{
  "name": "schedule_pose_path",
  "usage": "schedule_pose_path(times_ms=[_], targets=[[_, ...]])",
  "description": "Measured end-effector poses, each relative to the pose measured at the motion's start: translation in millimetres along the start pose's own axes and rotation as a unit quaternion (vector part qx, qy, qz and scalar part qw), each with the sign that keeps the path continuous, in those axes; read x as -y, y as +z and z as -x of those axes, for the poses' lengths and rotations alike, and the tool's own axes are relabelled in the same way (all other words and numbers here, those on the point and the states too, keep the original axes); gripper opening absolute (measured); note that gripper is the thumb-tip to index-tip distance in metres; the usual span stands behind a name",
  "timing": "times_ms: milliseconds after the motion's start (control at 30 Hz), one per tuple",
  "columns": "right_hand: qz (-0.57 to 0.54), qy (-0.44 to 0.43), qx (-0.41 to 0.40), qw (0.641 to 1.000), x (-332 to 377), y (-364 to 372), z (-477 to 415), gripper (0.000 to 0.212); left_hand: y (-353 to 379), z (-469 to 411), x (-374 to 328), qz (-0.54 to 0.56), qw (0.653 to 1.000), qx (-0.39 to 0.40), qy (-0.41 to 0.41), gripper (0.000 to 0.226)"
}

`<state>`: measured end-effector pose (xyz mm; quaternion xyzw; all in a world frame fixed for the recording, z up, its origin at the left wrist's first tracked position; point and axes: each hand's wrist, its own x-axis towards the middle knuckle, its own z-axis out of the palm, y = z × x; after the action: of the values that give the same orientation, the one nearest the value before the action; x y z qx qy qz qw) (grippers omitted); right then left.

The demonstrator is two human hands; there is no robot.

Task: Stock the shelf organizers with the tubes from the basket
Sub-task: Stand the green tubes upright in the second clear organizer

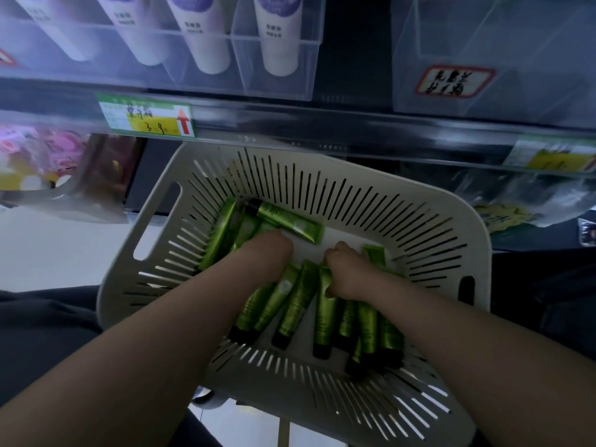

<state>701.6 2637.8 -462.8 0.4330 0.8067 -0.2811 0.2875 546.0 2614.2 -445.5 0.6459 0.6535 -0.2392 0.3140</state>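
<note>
Mid-frame, in the basket [116, 285], my right hand [346, 269] curled around green tubes [298, 304], which seemed light, slick and squashy, best gripped mid-body. My left hand [271, 253] hid its fingers, so I couldn't tell its grip.

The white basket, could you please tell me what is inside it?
Green tubes lie loose inside, with the left hand and right hand among them; tubes under the hands are hidden.

white tubes [209, 43]: tops cropped (top edge) | left hand [267, 256]: fingers hidden
</note>
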Motion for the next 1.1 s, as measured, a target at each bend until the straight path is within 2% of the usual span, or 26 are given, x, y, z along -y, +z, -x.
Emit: schedule_pose_path(times_ms=[133, 267, 400, 567, 833, 1100], targets=[[-0.034, 0.000, 0.007, 0.999, 1.7, -6.0, 8.3, 0.056, -7.2, 1.9, 5.1, 0.000, 1.000, -0.002, 0.014, 0.031], [-0.064, -0.003, 0.013, 0.998, 2.9, -12.2, 18.8, 0.043, -11.9, 10.7, 4.6, -0.016, 0.999, -0.005, 0.048, 0.047], [-0.072, 0.000, 0.008, 0.997, 5.4, -18.7, 31.6, 0.044, -14.3, 25.0, 4.4, 0.004, 0.994, -0.039, 0.105, 0.037], [-0.100, 0.015, 0.007, 0.995, 7.2, -21.3, 48.0, 0.037, -15.0, 43.8, 3.0, 0.007, 0.990, -0.057, 0.125, 0.031], [-0.159, 0.011, -0.112, 0.981, 2.3, -36.9, 83.9, 0.011, -21.1, 78.2, -3.4, 0.036, 0.990, -0.107, 0.088, 0.031], [-0.218, -0.015, -0.197, 0.956, -8.4, -62.7, 115.6, 0.015, -56.3, 109.8, -23.0, 0.038, 0.969, -0.218, 0.106, 0.025]])
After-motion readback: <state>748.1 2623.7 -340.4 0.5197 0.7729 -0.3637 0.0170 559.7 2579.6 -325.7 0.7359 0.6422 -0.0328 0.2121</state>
